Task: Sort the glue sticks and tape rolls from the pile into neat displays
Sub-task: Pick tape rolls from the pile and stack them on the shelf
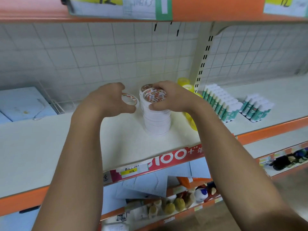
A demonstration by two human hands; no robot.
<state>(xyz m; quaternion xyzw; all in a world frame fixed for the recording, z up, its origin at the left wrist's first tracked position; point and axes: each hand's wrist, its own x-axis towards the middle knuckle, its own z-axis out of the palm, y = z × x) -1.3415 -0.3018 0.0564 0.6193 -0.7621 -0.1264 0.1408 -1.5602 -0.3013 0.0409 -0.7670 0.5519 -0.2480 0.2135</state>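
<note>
A tall stack of white tape rolls (157,121) with red-printed cores stands on the white shelf (50,147). My right hand (168,99) grips the top rolls of that stack. My left hand (108,99) holds a single white tape roll (130,99) just left of the stack. Yellow clear tape rolls (186,85) lie behind and to the right of the stack, partly hidden by my right arm. Green-and-white glue sticks stand in a long row (221,104) and a smaller group (256,107) on the right shelf section.
A light blue box (23,104) and a white wire divider (56,102) sit at the shelf's left rear. A perforated upright post (202,64) splits the shelf sections. Lower shelves (166,205) hold paper bags and small figurines. An orange shelf edge with price labels (116,9) runs overhead.
</note>
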